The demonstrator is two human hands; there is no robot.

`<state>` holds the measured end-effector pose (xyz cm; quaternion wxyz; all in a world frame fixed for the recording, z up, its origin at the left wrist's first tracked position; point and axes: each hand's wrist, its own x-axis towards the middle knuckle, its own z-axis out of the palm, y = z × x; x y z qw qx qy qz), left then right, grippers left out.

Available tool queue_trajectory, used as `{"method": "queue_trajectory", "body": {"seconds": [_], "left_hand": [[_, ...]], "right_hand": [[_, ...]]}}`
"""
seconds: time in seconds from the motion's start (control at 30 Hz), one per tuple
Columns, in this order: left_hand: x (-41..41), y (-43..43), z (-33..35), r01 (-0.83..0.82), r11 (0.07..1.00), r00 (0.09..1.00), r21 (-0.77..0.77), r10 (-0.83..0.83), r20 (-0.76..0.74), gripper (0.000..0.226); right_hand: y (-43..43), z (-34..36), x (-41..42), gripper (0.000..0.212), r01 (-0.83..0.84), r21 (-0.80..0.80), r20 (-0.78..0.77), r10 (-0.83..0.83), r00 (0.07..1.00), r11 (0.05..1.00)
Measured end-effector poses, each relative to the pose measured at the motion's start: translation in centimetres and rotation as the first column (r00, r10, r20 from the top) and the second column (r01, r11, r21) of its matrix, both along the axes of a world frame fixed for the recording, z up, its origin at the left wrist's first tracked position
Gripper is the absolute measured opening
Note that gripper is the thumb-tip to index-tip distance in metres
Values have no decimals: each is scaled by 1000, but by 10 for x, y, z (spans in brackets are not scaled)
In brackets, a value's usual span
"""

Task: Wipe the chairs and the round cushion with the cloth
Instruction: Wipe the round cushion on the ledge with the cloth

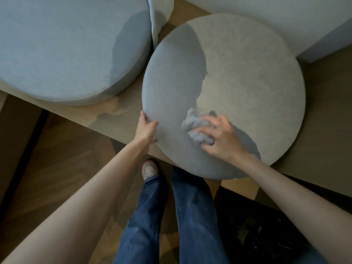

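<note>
Round cushion (238, 69) overhanging wooden bench (314, 111) edge, left hand (145, 130) clamped on its near-left rim, thumb on top, right hand (221, 138) fingers curled over crumpled grey cloth (194, 124) on cushion's near face, larger seat pad (66, 44) left of cushion.

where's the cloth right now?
Head view, centre-right: the cloth is bunched under the right hand on the near part of the round cushion, right of the left hand gripping its edge.

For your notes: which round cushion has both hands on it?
The right-hand cushion: the left hand grips its edge, the right hand holds the cloth on it; the left cushion is untouched.
</note>
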<state>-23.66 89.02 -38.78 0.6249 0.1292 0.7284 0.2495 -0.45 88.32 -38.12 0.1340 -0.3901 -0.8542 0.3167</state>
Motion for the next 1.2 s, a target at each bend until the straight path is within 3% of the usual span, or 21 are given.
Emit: {"method": "queue_trajectory", "body": {"seconds": [0.07, 0.13, 0.2, 0.47, 0.6, 0.83, 0.9, 1.07, 1.2], "left_hand": [[3, 0, -2, -5, 998, 999, -68, 8, 40, 74], [7, 1, -7, -24, 995, 999, -94, 27, 39, 77], [10, 4, -12, -48, 995, 999, -91, 47, -5, 79], [12, 27, -30, 122, 993, 968, 0, -119, -221, 109], [16, 52, -37, 173, 984, 926, 32, -151, -345, 113], [13, 62, -41, 168, 985, 924, 44, -141, -355, 117], [14, 62, -41, 163, 985, 922, 50, -134, -362, 117], [14, 62, -39, 172, 983, 922, 56, -141, -361, 116], [14, 63, -37, 181, 982, 917, 58, -147, -371, 116]], "right_hand": [[39, 5, 8, 40, 138, 117, 97, -149, 984, 984], [77, 1, 17, 44, 417, 95, 205, -428, 880, 904], [115, 0, 24, 47, 554, 79, 223, -556, 801, 829], [233, -26, 41, 49, 664, 109, 336, -656, 675, 739], [267, -35, 43, 47, 683, 146, 360, -681, 637, 716], [314, -46, 32, 44, 686, 177, 367, -694, 619, 706], [311, -48, 15, 41, 664, 177, 378, -673, 636, 726], [248, -52, -36, 39, 358, 107, 240, -374, 896, 927], [194, -48, -43, 41, -10, 25, 200, 4, 980, 1000]]}}
